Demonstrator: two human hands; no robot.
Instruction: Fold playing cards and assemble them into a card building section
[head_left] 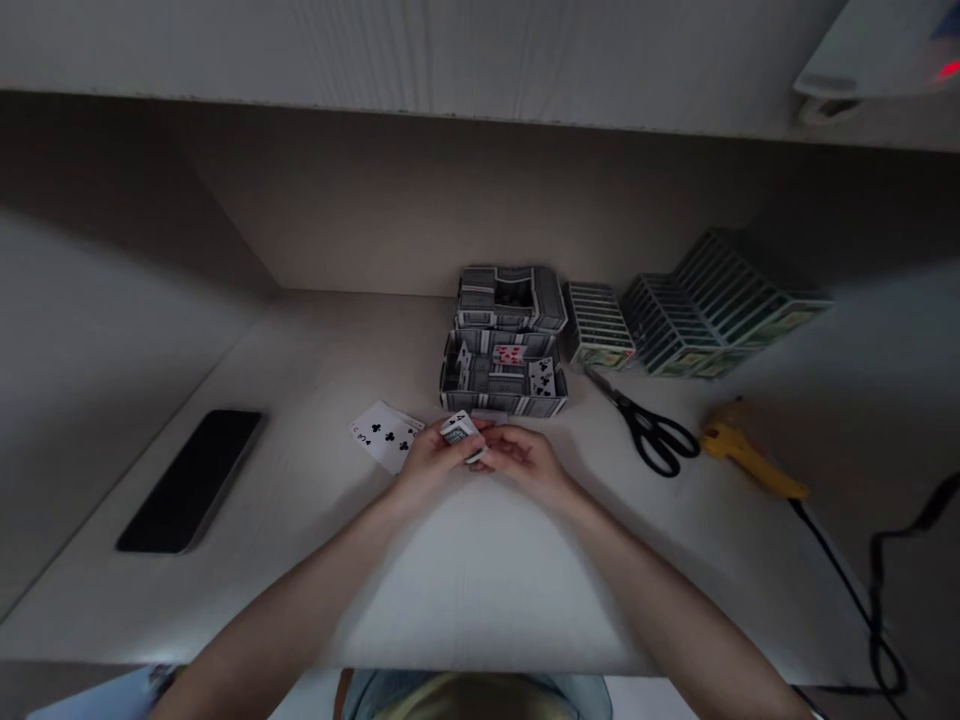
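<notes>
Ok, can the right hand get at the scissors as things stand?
Probably yes: nothing seems to lie between the right hand and the scissors, which rest uncovered on the tabletop.

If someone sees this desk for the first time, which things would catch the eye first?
Probably the left hand, gripping a playing card near the centre, with the right hand close beside it. Just beyond sits an open grey-patterned box. The yellow glue gun on the right would likely stand out next.

Playing card, white and gray-patterned, "4" showing, tilted, in left grip.
</notes>
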